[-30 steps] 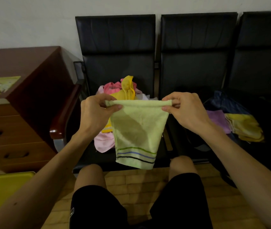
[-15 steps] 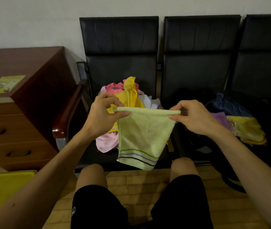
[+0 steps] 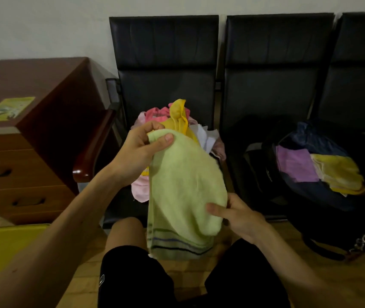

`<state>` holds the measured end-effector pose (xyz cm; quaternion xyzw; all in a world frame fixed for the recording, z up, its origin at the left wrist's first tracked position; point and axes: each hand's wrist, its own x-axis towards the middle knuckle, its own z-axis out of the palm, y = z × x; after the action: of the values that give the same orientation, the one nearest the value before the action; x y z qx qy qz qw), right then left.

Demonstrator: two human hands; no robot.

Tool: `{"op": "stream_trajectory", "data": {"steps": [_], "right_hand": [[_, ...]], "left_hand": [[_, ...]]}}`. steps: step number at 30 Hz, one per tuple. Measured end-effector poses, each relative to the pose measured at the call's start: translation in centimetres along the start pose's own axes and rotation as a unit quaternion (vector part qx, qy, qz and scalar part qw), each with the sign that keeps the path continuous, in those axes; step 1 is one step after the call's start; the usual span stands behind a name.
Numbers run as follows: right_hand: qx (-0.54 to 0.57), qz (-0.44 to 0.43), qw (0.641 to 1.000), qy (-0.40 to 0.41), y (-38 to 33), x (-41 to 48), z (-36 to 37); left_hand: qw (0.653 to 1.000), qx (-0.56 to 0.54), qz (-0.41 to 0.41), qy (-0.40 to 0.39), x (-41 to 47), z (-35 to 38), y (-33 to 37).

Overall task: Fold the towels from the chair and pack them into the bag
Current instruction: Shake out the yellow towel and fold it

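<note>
Dropped from the top edge, the right hand (image 3: 237, 215) is now found low, at five o'clock of the green towel (image 3: 183, 185), its grip pinched on the cloth's side. At eleven o'clock the top corner is held pinched between thumb and fingers of the left hand (image 3: 141, 147). The towel is hung in the air before the chair (image 3: 166, 85), where the unfolded pile (image 3: 178, 117) is heaped at twelve o'clock. For a clean fold, the striped hem should be raised to the top corner and edges matched before the bag (image 3: 263, 174) at three o'clock is approached.

towels (image 3: 172, 121) on chair (image 3: 166, 63), bag (image 3: 323, 196) right
</note>
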<state>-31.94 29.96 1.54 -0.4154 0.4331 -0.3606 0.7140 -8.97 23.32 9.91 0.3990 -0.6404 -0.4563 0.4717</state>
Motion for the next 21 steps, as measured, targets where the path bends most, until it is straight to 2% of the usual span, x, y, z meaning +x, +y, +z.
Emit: {"op": "stream_trajectory", "data": {"steps": [4,9,14,17,19,21], "right_hand": [[0.13,-0.02,0.991,-0.01,0.3,-0.2,0.7],[0.146,-0.009,0.989,-0.036,-0.5,-0.9,1.6],[0.135,-0.015,0.991,0.0,-2.1,-1.6,2.1],[0.15,-0.041,0.988,0.026,-3.3,-1.9,2.5],[0.17,-0.058,0.983,0.033,-3.7,-1.8,2.6],[0.182,-0.073,0.98,0.035,-4.1,-1.8,2.6]], "left_hand": [[0.997,0.028,-0.027,0.062,-0.1,-1.3,-0.8],[0.991,0.001,-0.101,0.085,-0.1,-1.3,-2.0],[0.957,-0.152,-0.235,0.08,0.0,-0.4,-3.6],[0.919,-0.253,-0.3,0.045,-1.0,0.6,-5.5],[0.885,-0.343,-0.312,0.041,-2.1,1.5,-6.5],[0.866,-0.378,-0.324,0.034,-3.6,2.7,-6.8]]}}
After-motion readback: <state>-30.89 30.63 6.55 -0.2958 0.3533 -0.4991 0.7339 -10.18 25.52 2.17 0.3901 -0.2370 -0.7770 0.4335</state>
